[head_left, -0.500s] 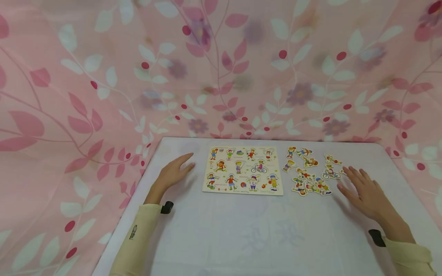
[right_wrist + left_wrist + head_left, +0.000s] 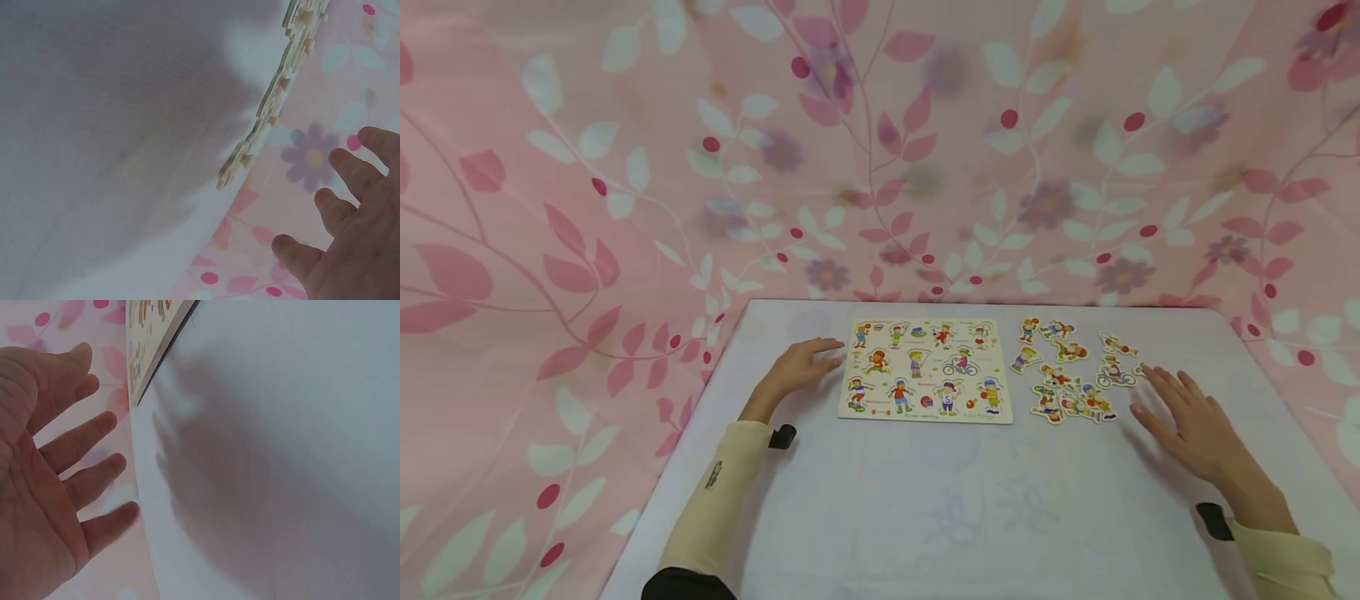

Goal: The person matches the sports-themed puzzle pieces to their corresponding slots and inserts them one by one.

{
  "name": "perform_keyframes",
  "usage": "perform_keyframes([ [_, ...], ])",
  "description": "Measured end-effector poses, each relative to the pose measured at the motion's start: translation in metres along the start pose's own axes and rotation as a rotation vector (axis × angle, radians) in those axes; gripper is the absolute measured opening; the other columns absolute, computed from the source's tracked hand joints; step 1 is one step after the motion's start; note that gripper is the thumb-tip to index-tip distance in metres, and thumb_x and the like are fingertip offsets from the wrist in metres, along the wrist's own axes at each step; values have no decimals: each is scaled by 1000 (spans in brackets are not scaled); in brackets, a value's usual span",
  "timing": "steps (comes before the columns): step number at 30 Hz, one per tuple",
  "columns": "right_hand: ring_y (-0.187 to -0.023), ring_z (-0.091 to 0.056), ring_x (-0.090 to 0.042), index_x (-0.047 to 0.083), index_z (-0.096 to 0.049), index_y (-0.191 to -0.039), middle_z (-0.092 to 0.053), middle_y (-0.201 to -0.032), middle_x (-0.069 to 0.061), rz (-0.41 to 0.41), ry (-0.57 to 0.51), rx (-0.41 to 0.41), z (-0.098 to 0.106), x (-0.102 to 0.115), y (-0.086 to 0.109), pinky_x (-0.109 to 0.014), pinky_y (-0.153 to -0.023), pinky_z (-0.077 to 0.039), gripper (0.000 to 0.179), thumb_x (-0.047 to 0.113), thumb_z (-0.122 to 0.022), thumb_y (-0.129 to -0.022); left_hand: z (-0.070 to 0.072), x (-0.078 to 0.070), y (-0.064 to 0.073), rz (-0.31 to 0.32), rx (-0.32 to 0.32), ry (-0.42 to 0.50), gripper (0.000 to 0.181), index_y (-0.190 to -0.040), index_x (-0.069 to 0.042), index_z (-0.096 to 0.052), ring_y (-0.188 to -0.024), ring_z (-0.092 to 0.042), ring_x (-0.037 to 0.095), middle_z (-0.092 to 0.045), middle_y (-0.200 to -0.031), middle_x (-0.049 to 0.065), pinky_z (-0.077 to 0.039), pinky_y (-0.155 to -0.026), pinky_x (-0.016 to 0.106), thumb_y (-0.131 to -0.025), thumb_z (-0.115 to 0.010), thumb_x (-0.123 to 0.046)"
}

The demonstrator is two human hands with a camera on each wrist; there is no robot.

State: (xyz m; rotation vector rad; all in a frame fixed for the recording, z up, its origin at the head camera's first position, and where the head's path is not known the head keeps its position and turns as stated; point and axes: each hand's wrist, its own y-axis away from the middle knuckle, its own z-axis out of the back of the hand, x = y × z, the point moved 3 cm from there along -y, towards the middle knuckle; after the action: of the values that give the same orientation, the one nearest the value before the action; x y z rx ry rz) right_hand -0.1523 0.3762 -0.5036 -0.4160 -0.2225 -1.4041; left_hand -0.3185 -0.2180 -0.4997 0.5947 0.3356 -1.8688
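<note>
A flat puzzle board printed with children playing sports lies on the white table. My left hand hovers by the board's left edge, fingers extended and holding nothing. In the left wrist view that hand has its fingers spread, with the board's corner beyond them. To the right of the board lie several loose puzzle pieces, cut as small figures. Over the table beside them is my right hand, its fingers spread and bare; its fingertips come close to the bicycle piece.
A white cloth covers the table. Pink floral fabric hangs behind the table's far edge and along both sides. Each wrist carries a small black device.
My left hand has moved right, closer to the puzzle board's left edge. The right hand stays nearly in place, and the board and pieces lie as before.
</note>
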Motion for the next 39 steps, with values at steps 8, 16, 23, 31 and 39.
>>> perform_keyframes([
  [8, -146, -1, -48, 10, -18, -158, -22, -156, -29, -24, 7, -14, -6, 0, 4, -77, -104, 1, 77, 40, -56, -99, -9, -8, -8, 27, 33, 19, 40, -131, -16, -65, -136, -43, 34, -54, -142, 11, -31, -111, 54, -96, -65, -34],
  [16, -146, 1, -48, 13, -15, -159, -18, -157, -29, -53, -8, 3, -7, -1, 9, -76, -105, 4, 77, 41, -55, -99, -18, -7, -9, 18, 57, -28, 36, -129, -18, -68, -131, -48, 32, -58, -138, 10, -36, -108, 53, -96, -65, -32],
  [23, -146, -1, -48, 12, -15, -159, -18, -157, -29, -59, -19, -12, -6, -1, 12, -76, -105, 0, 76, 39, -54, -100, -22, -9, -13, -5, 38, -97, 29, -120, -22, -73, -127, -52, 33, -61, -134, 8, -37, -107, 53, -93, -67, -31],
  [31, -146, -3, -48, 13, -16, -159, -17, -159, -26, -65, -31, -27, -4, -3, 13, -76, -105, -2, 74, 37, -54, -101, -25, -6, -14, -1, 5, -127, 27, -116, -22, -75, -127, -52, 36, -60, -135, 9, -36, -107, 54, -92, -69, -30],
  [39, -146, -5, -47, 11, -20, -158, -19, -159, -26, -54, -52, -46, -2, -3, 18, -74, -106, -3, 72, 34, -56, -100, -28, -7, -14, 10, -15, -143, 26, -117, -22, -75, -128, -51, 35, -60, -136, 7, -36, -107, 53, -92, -70, -28],
])
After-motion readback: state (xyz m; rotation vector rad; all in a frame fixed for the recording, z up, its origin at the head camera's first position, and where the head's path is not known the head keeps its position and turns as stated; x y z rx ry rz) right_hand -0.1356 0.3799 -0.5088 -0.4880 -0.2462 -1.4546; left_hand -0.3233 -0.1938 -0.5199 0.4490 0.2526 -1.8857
